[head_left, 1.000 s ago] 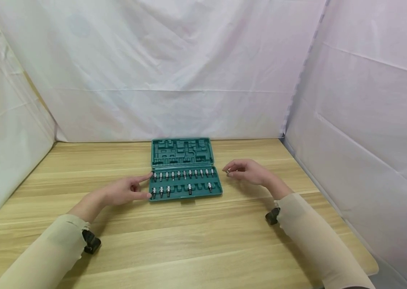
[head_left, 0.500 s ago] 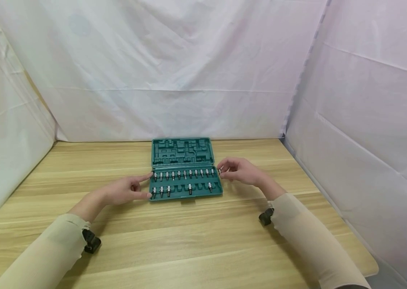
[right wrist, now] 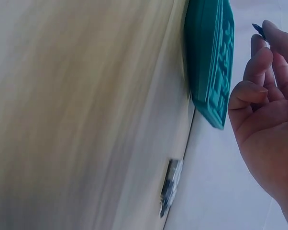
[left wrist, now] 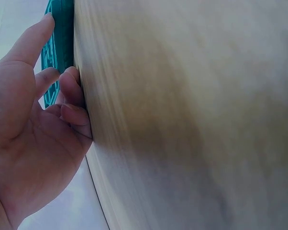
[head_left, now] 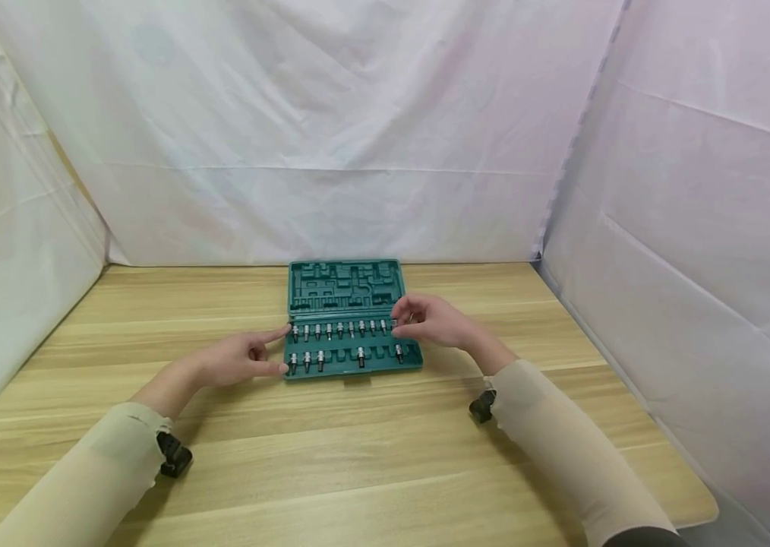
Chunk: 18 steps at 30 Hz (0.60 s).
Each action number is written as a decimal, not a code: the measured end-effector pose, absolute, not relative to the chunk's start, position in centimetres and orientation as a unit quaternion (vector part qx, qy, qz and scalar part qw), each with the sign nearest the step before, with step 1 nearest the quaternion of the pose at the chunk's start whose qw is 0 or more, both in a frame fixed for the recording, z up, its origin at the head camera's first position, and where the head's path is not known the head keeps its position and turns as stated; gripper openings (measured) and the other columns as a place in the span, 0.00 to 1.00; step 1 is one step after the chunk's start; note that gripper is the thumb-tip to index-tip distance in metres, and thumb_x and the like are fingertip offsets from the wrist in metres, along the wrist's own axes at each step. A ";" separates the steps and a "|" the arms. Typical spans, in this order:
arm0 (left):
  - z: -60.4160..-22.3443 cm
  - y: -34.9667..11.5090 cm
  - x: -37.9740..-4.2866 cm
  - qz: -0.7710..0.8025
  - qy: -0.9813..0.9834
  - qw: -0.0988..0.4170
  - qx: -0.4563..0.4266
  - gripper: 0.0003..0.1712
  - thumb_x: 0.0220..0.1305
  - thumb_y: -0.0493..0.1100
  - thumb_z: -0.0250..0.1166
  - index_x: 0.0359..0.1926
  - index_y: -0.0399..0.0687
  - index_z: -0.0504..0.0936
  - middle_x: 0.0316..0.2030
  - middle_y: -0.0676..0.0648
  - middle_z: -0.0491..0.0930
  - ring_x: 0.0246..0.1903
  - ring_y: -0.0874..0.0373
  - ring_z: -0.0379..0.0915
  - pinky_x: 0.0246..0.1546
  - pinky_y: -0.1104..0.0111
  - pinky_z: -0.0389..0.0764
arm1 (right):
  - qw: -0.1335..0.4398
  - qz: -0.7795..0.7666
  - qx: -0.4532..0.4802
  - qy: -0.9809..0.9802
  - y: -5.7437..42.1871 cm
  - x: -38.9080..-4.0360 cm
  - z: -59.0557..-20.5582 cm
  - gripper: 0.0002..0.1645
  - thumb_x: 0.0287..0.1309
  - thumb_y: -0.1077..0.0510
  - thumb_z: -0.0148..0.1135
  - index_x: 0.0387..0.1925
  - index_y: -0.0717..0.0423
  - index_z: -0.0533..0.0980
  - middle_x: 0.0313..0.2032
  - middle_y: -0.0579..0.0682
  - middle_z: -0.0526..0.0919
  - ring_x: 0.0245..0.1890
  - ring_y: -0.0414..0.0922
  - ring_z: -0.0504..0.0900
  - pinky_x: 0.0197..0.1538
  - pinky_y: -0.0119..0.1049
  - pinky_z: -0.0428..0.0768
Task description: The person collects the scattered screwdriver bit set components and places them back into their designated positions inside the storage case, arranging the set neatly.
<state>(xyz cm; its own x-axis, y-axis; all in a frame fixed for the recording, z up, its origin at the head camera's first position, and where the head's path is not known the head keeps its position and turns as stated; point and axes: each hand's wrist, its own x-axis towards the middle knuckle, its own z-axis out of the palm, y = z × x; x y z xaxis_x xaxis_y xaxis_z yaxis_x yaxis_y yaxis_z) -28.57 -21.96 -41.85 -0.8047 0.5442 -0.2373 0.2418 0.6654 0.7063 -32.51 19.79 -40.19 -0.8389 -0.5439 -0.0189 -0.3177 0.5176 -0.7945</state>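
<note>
Head view: left hand [head_left: 231, 361], thumb and forefinger spread, touches open green plastic case [head_left: 344, 344] on wood-grain tabletop [head_left: 330, 448]; right hand [head_left: 436, 323] pinches small dark-tipped metal bit [right wrist: 259, 31] over case's right end. Left wrist: thumb [left wrist: 31, 40] against case. Right wrist: bit's tip protrudes.

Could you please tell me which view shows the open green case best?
The head view: both halves of the green case show, partly covered by the right hand. The wrist views crop it and show it nearly edge-on; in the left one, the left hand hides part.
</note>
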 end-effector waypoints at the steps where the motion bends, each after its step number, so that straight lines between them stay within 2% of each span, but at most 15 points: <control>1: -41.8 -21.9 -28.6 0.344 0.885 0.220 0.222 0.53 0.76 0.58 0.72 0.90 0.54 0.53 0.32 0.48 0.72 0.31 0.54 0.65 0.33 0.65 0.69 | 0.136 -0.424 -0.252 0.859 19.5 -32.6 -40.2 0.19 0.74 0.54 0.73 0.59 0.58 0.81 0.47 0.51 0.85 0.42 0.49 0.83 0.47 0.42 0.82; 6: -41.8 -21.9 -28.7 0.343 0.886 0.219 0.223 0.52 0.77 0.57 0.71 0.90 0.54 0.53 0.31 0.48 0.72 0.31 0.54 0.64 0.33 0.65 0.68 | 0.148 -0.430 -0.255 0.853 18.2 -32.9 -40.4 0.17 0.74 0.55 0.73 0.58 0.55 0.81 0.47 0.51 0.86 0.41 0.49 0.84 0.45 0.41 0.83; 13: -41.8 -22.0 -28.7 0.343 0.885 0.221 0.224 0.53 0.76 0.57 0.71 0.89 0.53 0.53 0.31 0.48 0.72 0.32 0.54 0.65 0.33 0.65 0.69 | 0.168 -0.410 -0.262 0.857 15.7 -33.4 -41.1 0.17 0.74 0.52 0.72 0.59 0.51 0.82 0.50 0.49 0.87 0.46 0.46 0.85 0.47 0.40 0.84; 18: -41.8 -22.0 -28.7 0.344 0.884 0.223 0.223 0.53 0.76 0.58 0.72 0.90 0.54 0.53 0.32 0.48 0.73 0.32 0.54 0.65 0.33 0.65 0.69 | 0.184 -0.399 -0.272 0.856 13.7 -33.4 -41.1 0.14 0.74 0.53 0.73 0.56 0.50 0.83 0.49 0.49 0.87 0.47 0.45 0.85 0.48 0.40 0.84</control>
